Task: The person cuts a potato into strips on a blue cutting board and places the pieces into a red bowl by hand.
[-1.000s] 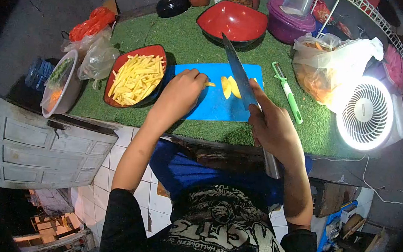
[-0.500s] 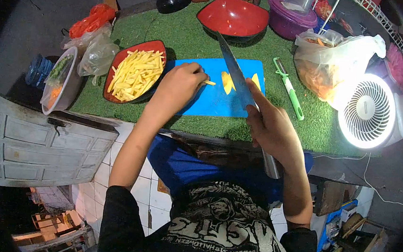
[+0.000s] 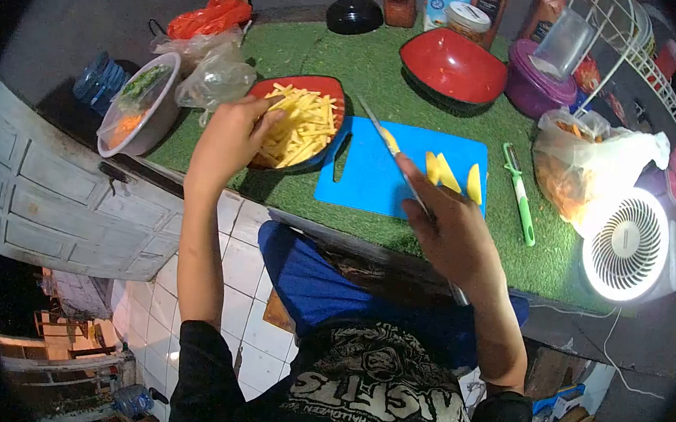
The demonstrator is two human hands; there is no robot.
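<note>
Knife in my right hand (image 3: 459,232), left hand (image 3: 237,133) at the potato strips (image 3: 306,133)

From my head view, my right hand grasps the knife (image 3: 374,121) over the blue board (image 3: 364,183), potato slices (image 3: 445,172) just beside it. My left fingers are bent at the strips in the red bowl (image 3: 332,89); whether they grip any, I cannot tell.

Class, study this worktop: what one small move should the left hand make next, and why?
Probably move the left hand over to the yellow slices and steady one: it is at the bowl of strips, while uncut slices lie on the blue board beside the knife.
</note>
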